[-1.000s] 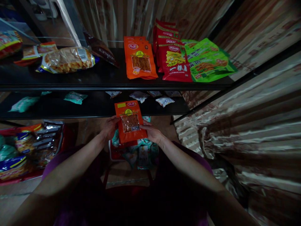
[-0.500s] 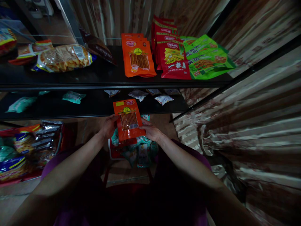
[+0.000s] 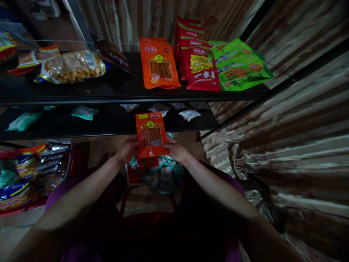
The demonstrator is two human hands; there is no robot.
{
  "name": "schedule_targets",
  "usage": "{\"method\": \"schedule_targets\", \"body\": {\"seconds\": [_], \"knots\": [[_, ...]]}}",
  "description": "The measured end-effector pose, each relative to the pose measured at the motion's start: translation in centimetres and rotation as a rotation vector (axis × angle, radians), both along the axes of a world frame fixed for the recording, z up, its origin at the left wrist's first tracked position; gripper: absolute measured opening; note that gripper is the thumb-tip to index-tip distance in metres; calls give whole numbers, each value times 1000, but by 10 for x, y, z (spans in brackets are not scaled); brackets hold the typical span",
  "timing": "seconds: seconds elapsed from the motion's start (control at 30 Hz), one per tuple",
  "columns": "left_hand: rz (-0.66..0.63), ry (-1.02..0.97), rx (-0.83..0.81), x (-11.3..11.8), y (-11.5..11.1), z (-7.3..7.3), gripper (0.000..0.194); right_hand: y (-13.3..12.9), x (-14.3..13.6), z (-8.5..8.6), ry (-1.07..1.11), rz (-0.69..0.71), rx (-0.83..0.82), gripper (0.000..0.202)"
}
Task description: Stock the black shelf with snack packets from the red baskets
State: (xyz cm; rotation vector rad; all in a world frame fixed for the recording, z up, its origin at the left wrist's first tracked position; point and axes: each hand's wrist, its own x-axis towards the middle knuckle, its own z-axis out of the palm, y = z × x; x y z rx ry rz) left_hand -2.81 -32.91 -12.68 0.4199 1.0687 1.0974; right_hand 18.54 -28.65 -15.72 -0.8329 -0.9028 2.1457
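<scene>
Between my hands is an orange snack packet with a window that shows brown strips. My left hand grips its left edge, fingers partly hidden behind it. On the other edge, my right hand pinches the packet with the thumb in front. Below it, a red basket holds several green snack packets and another orange-red packet. Matching orange packets stand in a stack on the upper shelf ahead.
Red packets and green packets stand on the upper black shelf, with a bread bag at left. Small packets lie on the lower shelf. A second red basket of snacks sits at left; a curtain hangs right.
The orange packet has moved slightly right and up in my hands and turned a little more upright. Both hands keep their hold on it.
</scene>
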Motion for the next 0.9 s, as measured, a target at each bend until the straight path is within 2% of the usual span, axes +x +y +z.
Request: {"method": "schedule_targets", "body": {"seconds": [0.17, 0.3, 0.37, 0.47, 0.57, 0.63, 0.7, 0.77, 0.9], "knots": [[7, 28, 9, 3, -3, -2, 37, 1, 0, 1, 16, -19, -37, 51], [24, 134, 32, 3, -3, -9, 39, 0, -1, 1, 18, -41, -46, 49], [93, 258, 70, 2, -2, -15, 43, -1, -2, 2, 22, -42, -29, 47], [196, 555, 162, -1, 0, -22, 49, -3, -5, 2, 2, -51, 31, 44], [162, 810, 272, 0, 0, -24, 44, -6, -10, 3, -33, -61, 116, 42], [96, 879, 349, 5, -2, -20, 42, -7, -12, 5, -67, -51, 185, 43], [24, 856, 388, 12, -5, -15, 46, -9, -14, 7, -128, -54, 295, 45], [-12, 765, 361, 20, -8, -8, 52, -11, -15, 7, -228, -53, 441, 46], [26, 455, 215, 35, -15, 0, 61, -22, -19, -2, -488, -10, 684, 54]]}}
